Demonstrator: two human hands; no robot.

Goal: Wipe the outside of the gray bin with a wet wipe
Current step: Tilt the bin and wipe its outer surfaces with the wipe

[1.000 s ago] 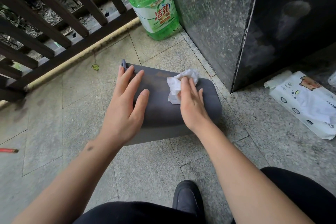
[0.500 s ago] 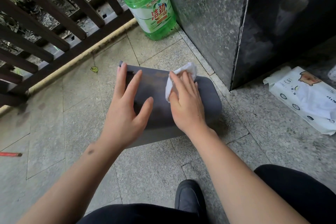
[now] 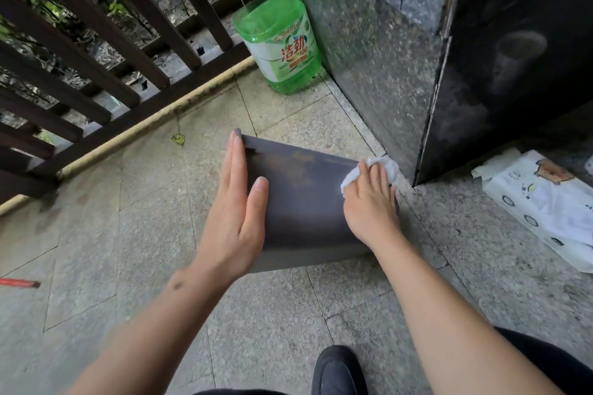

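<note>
The gray bin (image 3: 305,199) lies on its side on the tiled floor (image 3: 128,234), its broad dark flank turned upward, smooth and matte with a pale brownish smear across the upper part and a lighter sheen near the right end. It sits between the railing and the stone pillar, just beside the pillar's lower corner. The left hand (image 3: 236,218) rests flat along the bin's left edge, fingers (image 3: 236,163) straight and close together, thumb laid on the flank. The right hand (image 3: 370,202) presses a crumpled white wipe (image 3: 385,167) against the bin's far right end, its fingers curled over the wipe and holding it. Half a second ago that hand and the wipe were near the middle of the flank; they have since slid right to the end by the pillar, while the left hand has drawn its spread fingers together and stayed at the left edge. The floor is pale speckled stone tile with thin joints. A dark brown railing (image 3: 96,51) runs along the left with greenery behind it, a green detergent jug (image 3: 282,48) stands in the corner against the polished dark granite pillar (image 3: 385,42), and a white pack of wipes (image 3: 542,205) lies on the floor to the right. A black shoe (image 3: 337,372) shows at the bottom.
</note>
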